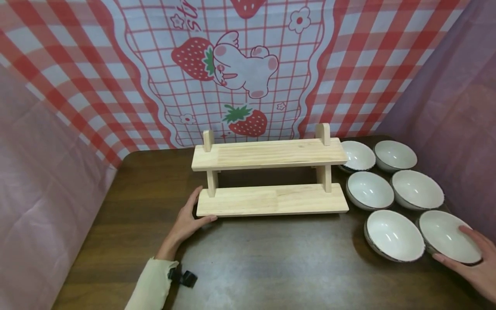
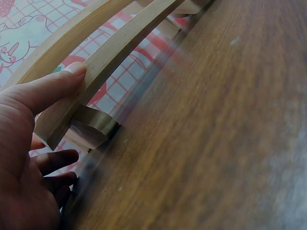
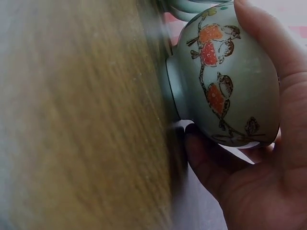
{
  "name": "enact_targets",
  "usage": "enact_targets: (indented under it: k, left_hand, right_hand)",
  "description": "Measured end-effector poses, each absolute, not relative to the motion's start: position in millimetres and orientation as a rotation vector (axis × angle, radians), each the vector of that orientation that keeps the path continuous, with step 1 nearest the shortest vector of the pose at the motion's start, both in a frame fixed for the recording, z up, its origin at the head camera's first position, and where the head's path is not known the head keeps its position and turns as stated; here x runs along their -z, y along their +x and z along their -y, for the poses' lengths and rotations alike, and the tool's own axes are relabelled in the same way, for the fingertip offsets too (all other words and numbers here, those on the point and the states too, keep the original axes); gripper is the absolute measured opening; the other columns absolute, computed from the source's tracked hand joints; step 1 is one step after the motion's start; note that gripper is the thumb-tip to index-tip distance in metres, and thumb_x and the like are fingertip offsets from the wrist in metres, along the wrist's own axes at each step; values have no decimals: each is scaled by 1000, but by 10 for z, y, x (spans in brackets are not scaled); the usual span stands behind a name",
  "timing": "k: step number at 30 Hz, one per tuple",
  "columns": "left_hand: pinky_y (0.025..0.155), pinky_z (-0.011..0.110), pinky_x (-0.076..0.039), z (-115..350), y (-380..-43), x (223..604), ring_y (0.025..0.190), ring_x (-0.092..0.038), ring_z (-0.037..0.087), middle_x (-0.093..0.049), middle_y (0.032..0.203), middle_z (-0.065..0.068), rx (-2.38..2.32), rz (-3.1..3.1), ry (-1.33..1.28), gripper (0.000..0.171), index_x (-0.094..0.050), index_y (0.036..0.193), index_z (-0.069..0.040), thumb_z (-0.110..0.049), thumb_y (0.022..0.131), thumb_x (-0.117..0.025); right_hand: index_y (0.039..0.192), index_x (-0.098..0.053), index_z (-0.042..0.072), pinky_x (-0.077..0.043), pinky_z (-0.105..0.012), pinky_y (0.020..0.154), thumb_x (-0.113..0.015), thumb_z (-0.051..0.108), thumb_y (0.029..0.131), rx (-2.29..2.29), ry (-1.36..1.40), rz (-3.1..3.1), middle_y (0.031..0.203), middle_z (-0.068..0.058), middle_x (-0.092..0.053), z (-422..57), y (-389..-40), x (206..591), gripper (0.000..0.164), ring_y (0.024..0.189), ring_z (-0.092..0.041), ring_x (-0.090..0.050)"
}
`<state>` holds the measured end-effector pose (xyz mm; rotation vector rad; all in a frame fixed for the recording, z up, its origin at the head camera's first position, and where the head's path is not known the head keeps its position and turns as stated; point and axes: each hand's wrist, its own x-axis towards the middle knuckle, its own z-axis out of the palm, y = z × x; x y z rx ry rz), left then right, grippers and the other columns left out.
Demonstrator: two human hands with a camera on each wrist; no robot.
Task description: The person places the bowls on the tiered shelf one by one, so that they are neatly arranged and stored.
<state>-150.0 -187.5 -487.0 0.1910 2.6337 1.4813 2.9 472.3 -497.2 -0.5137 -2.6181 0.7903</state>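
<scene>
A two-tier wooden shelf (image 1: 273,200) of pale wood stands toward the back of the table. My left hand (image 1: 190,221) grips the left end of its lower board, thumb along the front edge; in the left wrist view the thumb (image 2: 57,86) presses the board while the lower fingers are off it. At the far right, my right hand (image 1: 476,258) holds the nearest right-hand white bowl (image 1: 445,234) by its side. Up close in the right wrist view, that bowl (image 3: 230,81) has birds and branches painted outside, and its foot is right at the tabletop.
Several other white bowls sit right of the shelf in two columns, among them a front one (image 1: 395,234) beside the held bowl and a back one (image 1: 395,155). A checked strawberry cloth (image 1: 248,64) hangs behind the brown table (image 1: 248,267). Pinkish curtains (image 1: 42,172) flank it.
</scene>
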Motion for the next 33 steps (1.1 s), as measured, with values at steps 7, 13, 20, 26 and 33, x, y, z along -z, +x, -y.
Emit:
enact_targets:
  k: [7,13,20,26,33]
  left_hand:
    - [119,64,-26,1880,-1493,4875,150,-31,38,-34,162,17,-1490,-2635,210,104,-20,161,-15,-28,79,-85]
    - [119,64,-26,1878,-1490,4879,150,-32,38,-34,162,18,-1494,-2639,213,105,-20,161,-15,-26,79,-85]
    - [119,64,-27,1873,-1482,4877,150,-32,38,-35,161,18,-1485,-2644,205,106,-20,160,-15,-27,78,-86]
    - [119,64,-27,1874,-1478,4886,149,-33,38,-37,160,19,-1492,-2644,199,105,-21,160,-16,-26,78,-86]
    - [117,64,-27,1873,-1480,4882,147,-38,38,-43,156,20,-1515,-2627,207,105,-21,160,-16,-26,79,-86]
  right_hand:
    - [156,-36,14,-9,-11,116,-78,16,79,-845,-506,2516,164,2,-31,-4711,32,5017,88,142,12,-20]
    - [151,-42,31,-13,-2,108,-80,10,74,-887,-476,2439,135,43,-28,-4693,51,5016,89,115,30,-22]
    - [147,-50,6,-17,-2,108,-83,8,71,-856,-525,2380,155,-8,-47,-4641,45,4950,82,111,31,-25]
    - [146,-53,18,-19,-2,108,-82,15,75,-887,-511,2326,149,23,-44,-4628,40,4920,78,119,26,-29]
    - [146,-53,14,-18,1,103,-87,24,73,-828,-423,2330,141,28,-45,-4749,29,4955,82,127,20,-32]
